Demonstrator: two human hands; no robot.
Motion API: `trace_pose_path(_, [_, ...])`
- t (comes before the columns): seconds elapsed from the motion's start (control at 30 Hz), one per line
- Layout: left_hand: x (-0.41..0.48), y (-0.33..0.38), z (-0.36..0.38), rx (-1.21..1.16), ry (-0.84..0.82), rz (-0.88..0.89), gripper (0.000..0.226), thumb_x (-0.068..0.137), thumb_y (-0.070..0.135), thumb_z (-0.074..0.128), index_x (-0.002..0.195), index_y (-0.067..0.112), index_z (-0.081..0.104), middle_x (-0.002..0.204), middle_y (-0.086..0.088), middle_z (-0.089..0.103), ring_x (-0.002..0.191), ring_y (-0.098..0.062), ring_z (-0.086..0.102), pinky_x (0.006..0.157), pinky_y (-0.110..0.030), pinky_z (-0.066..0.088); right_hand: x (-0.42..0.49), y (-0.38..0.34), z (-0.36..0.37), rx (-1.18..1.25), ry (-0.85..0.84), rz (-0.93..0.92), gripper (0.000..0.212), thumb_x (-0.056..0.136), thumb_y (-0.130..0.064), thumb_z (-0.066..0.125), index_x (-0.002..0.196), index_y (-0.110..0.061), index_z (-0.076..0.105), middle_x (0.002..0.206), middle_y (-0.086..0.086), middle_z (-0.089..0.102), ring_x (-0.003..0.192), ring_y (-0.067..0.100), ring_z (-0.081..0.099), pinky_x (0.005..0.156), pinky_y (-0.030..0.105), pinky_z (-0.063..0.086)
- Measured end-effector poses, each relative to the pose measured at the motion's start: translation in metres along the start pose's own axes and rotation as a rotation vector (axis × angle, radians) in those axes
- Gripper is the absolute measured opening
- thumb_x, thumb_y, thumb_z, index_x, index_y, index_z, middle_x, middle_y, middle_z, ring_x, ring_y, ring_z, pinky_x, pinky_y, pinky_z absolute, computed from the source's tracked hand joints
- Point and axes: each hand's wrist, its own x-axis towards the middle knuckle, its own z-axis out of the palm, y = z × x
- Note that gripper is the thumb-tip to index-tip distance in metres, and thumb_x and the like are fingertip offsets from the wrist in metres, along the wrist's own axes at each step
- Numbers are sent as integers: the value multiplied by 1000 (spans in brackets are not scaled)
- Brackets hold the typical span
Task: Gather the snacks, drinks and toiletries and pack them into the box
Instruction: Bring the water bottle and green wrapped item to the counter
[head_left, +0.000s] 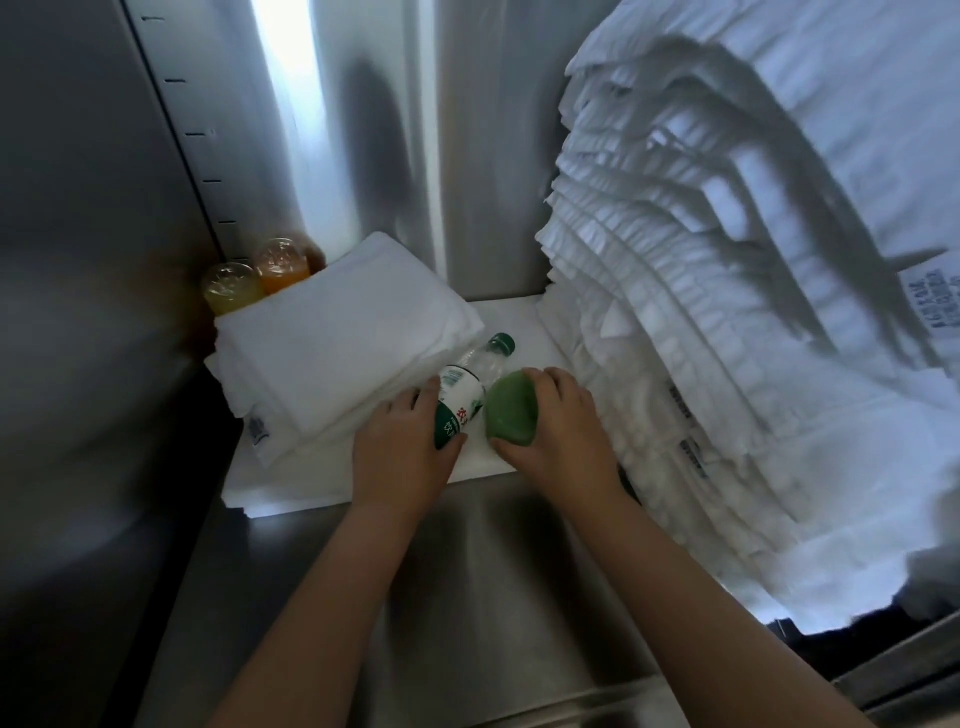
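Note:
A clear water bottle (470, 382) with a green cap and a green-and-white label lies on a white sheet on a steel shelf. My left hand (402, 452) grips its lower end. Right beside it, my right hand (558, 431) holds a rounded green object (511, 413), with fingers over its top and thumb under it. Two juice bottles, one yellow (228, 288) and one orange (280, 265), stand in the back left corner behind a folded towel. No box is in view.
A stack of folded white towels (343, 332) sits left of the hands. A tall leaning pile of white linens (727, 312) fills the right side. Steel walls (93, 260) close in the left and back. Bare steel shelf (493, 571) lies in front.

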Motion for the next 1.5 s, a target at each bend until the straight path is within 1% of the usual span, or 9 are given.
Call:
trace_pose_path(0.13, [-28,4,-15,-31,30,-11,69,74,43,73,132,14,50,116,-7,63,94,-29,58,69,-36,49,-20,-7,-15,34,20,-46,79,69,-48,73,133,-21,36,133,2,39,117,23,40,81,28,40])
trace_pose_path(0.3, [-80,14,-47,-74,89,-63,70,77,45,69,136,14,46,121,-6,60,96,-29,58,71,-37,50,-59,-19,-47,64,7,-104,81,71,-51,70,136,-20,35,137,3,37,119,24,39,86,35,45])
trace_pose_path(0.43, [-140,32,-84,-130,201,-140,67,76,48,68,134,20,46,118,0,61,97,-22,59,65,-30,48,-107,-30,-72,60,-26,-170,83,70,-54,71,137,-19,37,140,4,38,122,23,39,93,35,41])
trace_pose_path(0.67, [-251,53,-164,-130,286,-274,65,77,55,56,136,31,41,123,7,58,105,-14,57,73,-27,45,-191,-70,-117,182,-119,-300,80,70,-52,71,136,-25,35,145,0,30,128,21,36,100,38,40])
trace_pose_path(0.77, [-298,52,-198,-99,330,-336,64,77,53,60,135,32,42,121,10,59,102,-13,58,71,-25,43,-224,-94,-129,255,-123,-389,79,67,-48,75,134,-24,42,140,0,36,122,22,40,97,32,38])
trace_pose_path(1.03, [-418,32,-277,-1,507,-527,61,78,52,64,132,38,41,124,17,55,105,-8,56,72,-24,44,-306,-178,-131,400,-188,-595,79,63,-40,78,133,-21,46,139,1,41,122,21,41,98,22,30])
trace_pose_path(1.2, [-504,13,-333,70,601,-678,63,77,57,61,133,40,39,126,18,54,107,-5,54,71,-23,41,-367,-252,-131,502,-220,-737,78,62,-41,78,131,-21,49,139,1,43,123,24,44,96,35,44])
trace_pose_path(1.4, [-640,-10,-411,188,682,-875,65,76,55,63,134,43,35,125,16,54,107,-7,54,74,-27,46,-475,-354,-135,586,-287,-945,77,64,-51,72,132,-25,46,139,-3,42,122,19,43,91,33,46])
trace_pose_path(1.5, [-720,-15,-453,229,714,-963,65,77,57,61,134,43,34,128,17,52,108,-5,52,76,-27,46,-550,-407,-139,671,-358,-1020,79,63,-46,78,132,-23,47,138,-1,43,124,21,43,95,35,46])
